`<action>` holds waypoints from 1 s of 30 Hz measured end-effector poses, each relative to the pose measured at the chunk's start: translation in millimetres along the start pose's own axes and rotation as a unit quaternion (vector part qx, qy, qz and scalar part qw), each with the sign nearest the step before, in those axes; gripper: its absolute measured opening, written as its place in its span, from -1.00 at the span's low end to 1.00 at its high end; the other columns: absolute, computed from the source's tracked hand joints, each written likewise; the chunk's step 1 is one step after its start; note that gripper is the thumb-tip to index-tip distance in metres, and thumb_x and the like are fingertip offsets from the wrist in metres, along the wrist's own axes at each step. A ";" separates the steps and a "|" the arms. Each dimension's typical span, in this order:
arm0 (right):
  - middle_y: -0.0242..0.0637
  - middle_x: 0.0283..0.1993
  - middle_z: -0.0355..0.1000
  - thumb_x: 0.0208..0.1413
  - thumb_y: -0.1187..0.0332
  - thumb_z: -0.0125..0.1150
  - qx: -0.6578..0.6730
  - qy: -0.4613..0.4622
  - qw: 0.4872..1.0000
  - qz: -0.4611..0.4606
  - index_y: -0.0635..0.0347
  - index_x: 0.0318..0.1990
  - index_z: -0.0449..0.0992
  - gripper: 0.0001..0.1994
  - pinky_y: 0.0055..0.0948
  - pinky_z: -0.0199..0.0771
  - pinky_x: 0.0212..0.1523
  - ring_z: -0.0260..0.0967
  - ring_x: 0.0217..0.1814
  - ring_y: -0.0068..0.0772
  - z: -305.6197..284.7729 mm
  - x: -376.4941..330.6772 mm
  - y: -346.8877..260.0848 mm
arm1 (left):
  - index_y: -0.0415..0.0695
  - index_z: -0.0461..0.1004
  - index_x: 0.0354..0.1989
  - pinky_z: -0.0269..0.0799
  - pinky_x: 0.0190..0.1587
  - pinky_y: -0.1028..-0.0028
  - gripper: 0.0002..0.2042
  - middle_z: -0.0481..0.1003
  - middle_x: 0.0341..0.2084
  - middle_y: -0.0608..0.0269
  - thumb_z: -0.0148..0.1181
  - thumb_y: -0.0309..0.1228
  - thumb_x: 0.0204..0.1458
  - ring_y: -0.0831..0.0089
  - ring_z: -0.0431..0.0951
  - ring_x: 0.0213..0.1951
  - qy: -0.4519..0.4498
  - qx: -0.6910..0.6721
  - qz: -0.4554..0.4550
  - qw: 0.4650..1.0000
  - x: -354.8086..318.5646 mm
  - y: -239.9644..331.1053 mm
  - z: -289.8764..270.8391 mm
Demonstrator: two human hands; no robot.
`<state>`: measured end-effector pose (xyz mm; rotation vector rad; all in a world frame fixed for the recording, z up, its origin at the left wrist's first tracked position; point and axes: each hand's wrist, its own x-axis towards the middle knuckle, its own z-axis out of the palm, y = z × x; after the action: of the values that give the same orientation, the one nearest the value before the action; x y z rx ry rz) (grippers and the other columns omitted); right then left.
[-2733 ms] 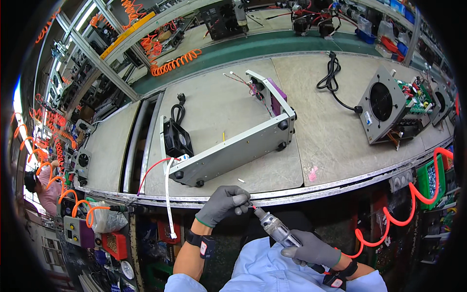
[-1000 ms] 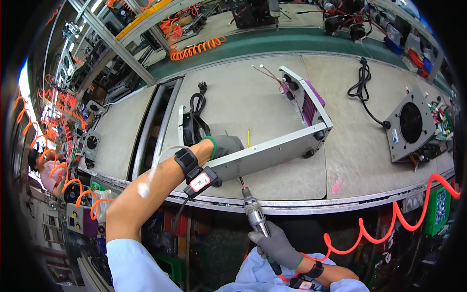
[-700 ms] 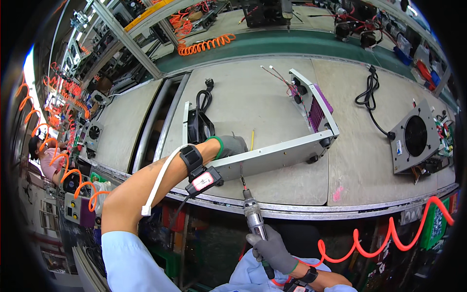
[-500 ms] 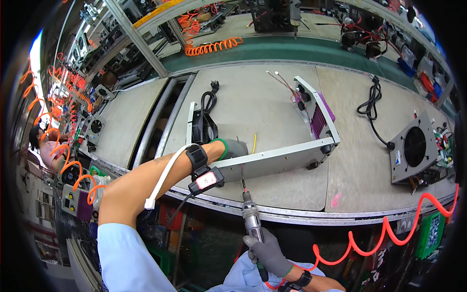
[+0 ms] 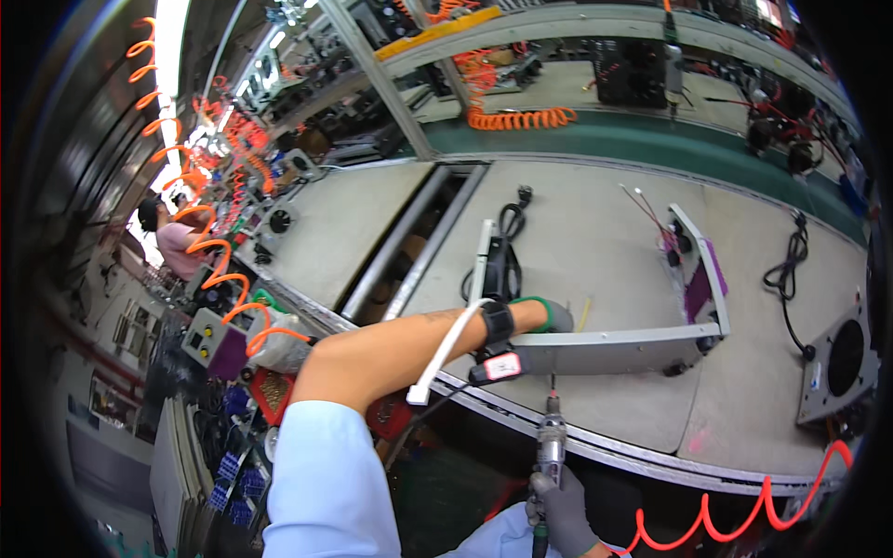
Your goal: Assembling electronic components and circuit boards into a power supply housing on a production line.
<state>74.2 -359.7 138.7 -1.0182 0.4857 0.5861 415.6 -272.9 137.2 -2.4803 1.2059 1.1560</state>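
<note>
My right hand [image 5: 566, 516], in a grey glove, grips a power screwdriver [image 5: 551, 442] with a red coiled hose by it. Its bit points away from me at the near outer face of a grey metal chassis [image 5: 619, 353]; I cannot tell whether the tip touches. My left hand [image 5: 558, 318], also gloved, reaches over the left end of that face and goes behind it, its fingers mostly hidden. Beside that hand a thin yellow wire [image 5: 584, 313] sticks up. At the chassis's left stands a panel with a black fan [image 5: 503, 270]; a purple part [image 5: 704, 279] sits at its right.
A second grey unit with a round black fan [image 5: 845, 358] stands at the right, its black power cord [image 5: 791, 270] on the bench. Metal rollers [image 5: 409, 246] cross a gap at the left. A red coiled hose [image 5: 772, 516] hangs at front right. Another person [image 5: 177, 244] is far left.
The view has swung left, so the bench appears shifted to the right. My right hand still holds the screwdriver at the chassis's near face, and my left hand stays behind that face.
</note>
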 end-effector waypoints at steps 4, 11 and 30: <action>-0.46 -0.50 0.27 0.28 0.24 0.15 0.020 0.003 0.999 -0.034 0.16 -0.11 0.40 -0.80 -0.61 0.20 -0.66 0.19 -0.65 -0.66 4.0 -7.5 -7.8 | -0.16 0.64 -0.09 0.45 -0.17 0.13 -0.64 0.63 -0.22 0.13 0.19 -0.27 -0.02 0.24 0.57 -0.27 -0.050 -0.058 -0.048 0.996 10.6 0.5 -1.5; -0.47 -0.47 0.26 0.31 0.24 0.11 0.006 0.005 1.000 -0.012 0.14 -0.14 0.38 -0.82 -0.62 0.22 -0.65 0.15 -0.63 -0.68 9.9 -15.2 -16.1 | -0.22 0.63 -0.11 0.46 -0.23 0.13 -0.63 0.62 -0.25 0.12 0.18 -0.27 -0.04 0.22 0.58 -0.31 -0.089 -0.125 -0.061 0.986 2.7 8.0 -7.7; -0.30 -0.35 0.41 0.05 0.18 0.41 -0.205 0.056 0.977 -0.019 0.24 0.07 0.38 -0.49 -0.51 0.45 -0.51 0.37 -0.52 -0.60 -74.0 -85.9 -1.8 | -0.24 0.56 -0.11 0.53 -0.28 0.35 -0.59 0.60 -0.43 0.14 0.22 -0.09 0.13 0.36 0.62 -0.37 0.337 -0.237 0.054 0.910 -143.0 90.3 -47.3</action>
<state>3.4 -445.6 160.7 -1.4571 0.4526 0.6105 323.3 -266.7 286.5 -3.4044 1.3352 0.6624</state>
